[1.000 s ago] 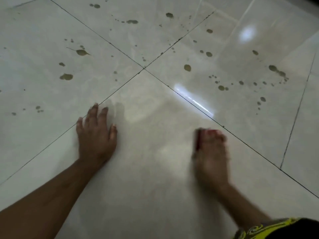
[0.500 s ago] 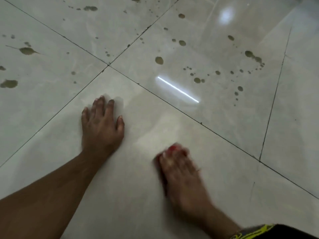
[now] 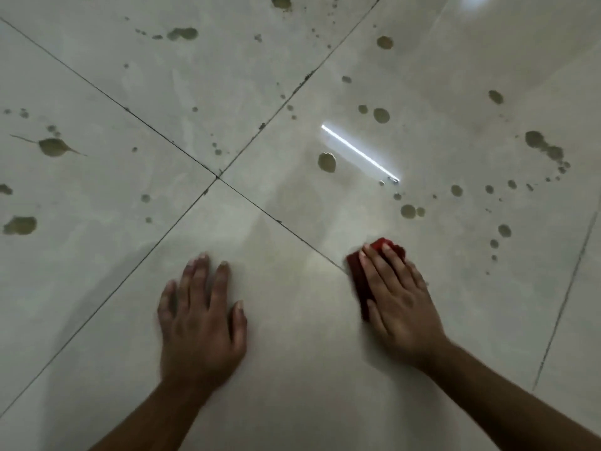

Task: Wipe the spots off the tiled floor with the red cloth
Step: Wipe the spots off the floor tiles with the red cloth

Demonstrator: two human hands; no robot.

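Red cloth [image 3: 357,278] lengthwise away, under right hand [image 3: 397,294]

I see the pale tiled floor [image 3: 292,369] dotted with brown spots [image 3: 326,162]; a red cloth [image 3: 357,278] and both hands lie on it.

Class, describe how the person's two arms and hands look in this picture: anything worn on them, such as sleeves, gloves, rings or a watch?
Both forearms are bare up to the picture's edge, with no sleeves in view. The left hand and the right hand wear no gloves, and no rings, watch or bracelet show on fingers or wrists. The fingernails look short and unpainted, though slight blur hides fine detail.
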